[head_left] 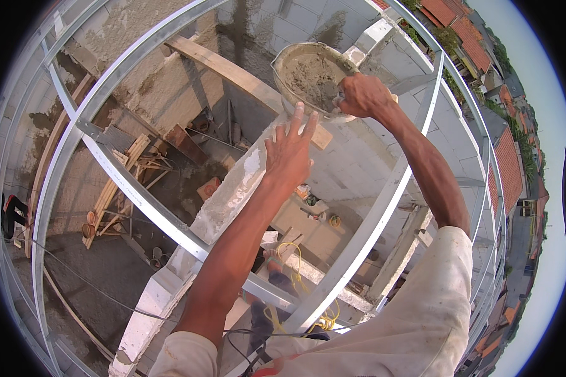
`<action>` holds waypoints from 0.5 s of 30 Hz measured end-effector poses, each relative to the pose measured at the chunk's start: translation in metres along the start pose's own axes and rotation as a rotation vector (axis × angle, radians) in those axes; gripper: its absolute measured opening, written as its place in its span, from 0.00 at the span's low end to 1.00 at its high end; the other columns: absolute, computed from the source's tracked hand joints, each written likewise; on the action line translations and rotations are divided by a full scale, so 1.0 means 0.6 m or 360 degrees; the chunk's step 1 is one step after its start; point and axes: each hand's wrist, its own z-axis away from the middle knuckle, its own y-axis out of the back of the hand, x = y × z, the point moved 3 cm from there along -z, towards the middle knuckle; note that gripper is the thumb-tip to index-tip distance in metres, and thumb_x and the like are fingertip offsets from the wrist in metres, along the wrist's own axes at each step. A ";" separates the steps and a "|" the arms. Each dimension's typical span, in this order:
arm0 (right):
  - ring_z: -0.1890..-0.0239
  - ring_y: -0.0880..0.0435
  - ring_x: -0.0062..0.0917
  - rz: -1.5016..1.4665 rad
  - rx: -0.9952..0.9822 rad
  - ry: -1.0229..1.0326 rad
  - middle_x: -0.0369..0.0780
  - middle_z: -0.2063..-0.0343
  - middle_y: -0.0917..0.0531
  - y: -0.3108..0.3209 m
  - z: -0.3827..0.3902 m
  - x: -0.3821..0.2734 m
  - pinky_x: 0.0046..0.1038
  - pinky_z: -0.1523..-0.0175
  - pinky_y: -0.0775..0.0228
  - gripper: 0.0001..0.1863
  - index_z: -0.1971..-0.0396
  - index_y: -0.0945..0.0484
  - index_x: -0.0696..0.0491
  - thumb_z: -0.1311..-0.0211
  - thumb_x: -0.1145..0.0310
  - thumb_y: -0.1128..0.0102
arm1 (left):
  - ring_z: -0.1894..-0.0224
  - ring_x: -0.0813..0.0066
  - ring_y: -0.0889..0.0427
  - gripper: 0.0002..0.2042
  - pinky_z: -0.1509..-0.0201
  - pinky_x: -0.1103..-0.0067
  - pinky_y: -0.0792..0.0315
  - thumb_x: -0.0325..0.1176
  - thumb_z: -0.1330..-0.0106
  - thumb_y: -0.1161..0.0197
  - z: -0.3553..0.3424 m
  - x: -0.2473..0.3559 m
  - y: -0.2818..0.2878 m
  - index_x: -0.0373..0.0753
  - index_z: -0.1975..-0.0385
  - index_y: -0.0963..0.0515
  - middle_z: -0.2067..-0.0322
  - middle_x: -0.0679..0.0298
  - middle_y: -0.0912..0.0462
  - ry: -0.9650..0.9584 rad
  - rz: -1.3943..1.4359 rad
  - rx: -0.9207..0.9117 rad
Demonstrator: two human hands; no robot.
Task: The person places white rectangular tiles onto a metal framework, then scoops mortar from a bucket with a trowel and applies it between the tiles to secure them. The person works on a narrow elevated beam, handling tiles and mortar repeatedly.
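A round bucket (305,72) of wet grey mortar stands at the top centre, by a wooden plank (220,66) and the top of a rough wall (233,182). My left hand (287,147) has its fingers spread, fingertips at the bucket's near rim; whether they press on it I cannot tell. My right hand (365,97) is closed at the bucket's right side, over the mortar's edge, on something mostly hidden by my fingers. A small piece of wood (321,138) lies below the bucket.
Metal truss members (144,195) curve around and below me. Stacked timber (122,195) and debris lie on the lower floor at left. Under my body are yellow cables (289,248) and my legs. Block walls surround the rooms; red roofs (503,169) show beyond at right.
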 end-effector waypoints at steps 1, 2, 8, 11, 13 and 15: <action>0.77 0.14 0.45 -0.0058 0.0009 0.0022 0.55 0.79 0.16 -0.001 0.003 0.001 0.44 0.67 0.19 0.18 0.72 0.14 0.63 0.47 0.59 0.32 | 0.30 0.45 0.34 0.51 0.36 0.45 0.30 0.33 0.41 0.22 0.003 0.000 -0.002 0.53 0.19 0.48 0.19 0.59 0.60 -0.0010 0.0001 0.0006; 0.78 0.15 0.43 -0.0143 -0.0049 0.0003 0.53 0.80 0.16 -0.002 0.002 0.008 0.43 0.68 0.20 0.18 0.73 0.15 0.63 0.47 0.59 0.31 | 0.30 0.46 0.34 0.51 0.36 0.45 0.30 0.33 0.41 0.22 0.004 0.001 -0.005 0.53 0.19 0.48 0.19 0.59 0.60 -0.0018 0.0002 0.0013; 0.86 0.30 0.20 -0.0945 -0.0492 -0.0330 0.33 0.88 0.27 -0.025 0.001 0.063 0.28 0.83 0.43 0.16 0.81 0.20 0.56 0.43 0.60 0.29 | 0.31 0.47 0.34 0.50 0.36 0.44 0.30 0.31 0.41 0.22 0.003 0.005 -0.007 0.53 0.20 0.48 0.18 0.59 0.60 -0.0019 0.0034 0.0013; 0.88 0.35 0.17 -0.1339 -0.0552 -0.0478 0.32 0.88 0.27 -0.032 0.016 0.060 0.26 0.86 0.49 0.17 0.81 0.21 0.56 0.40 0.59 0.30 | 0.32 0.47 0.33 0.50 0.37 0.44 0.30 0.31 0.41 0.22 0.005 -0.001 -0.003 0.53 0.20 0.47 0.19 0.59 0.60 -0.0016 0.0027 0.0020; 0.89 0.36 0.16 -0.1465 -0.0547 -0.0555 0.32 0.87 0.27 -0.038 0.026 0.056 0.25 0.86 0.49 0.19 0.79 0.21 0.55 0.37 0.57 0.30 | 0.32 0.46 0.33 0.50 0.37 0.44 0.30 0.30 0.41 0.23 0.006 -0.001 -0.003 0.52 0.20 0.47 0.19 0.59 0.60 -0.0023 0.0031 0.0023; 0.90 0.37 0.15 -0.1596 -0.0590 -0.0626 0.32 0.87 0.27 -0.047 0.031 0.062 0.24 0.87 0.49 0.20 0.78 0.20 0.55 0.34 0.54 0.31 | 0.32 0.46 0.33 0.50 0.37 0.44 0.30 0.30 0.41 0.23 0.006 0.001 -0.002 0.52 0.20 0.47 0.19 0.59 0.60 -0.0027 0.0033 0.0020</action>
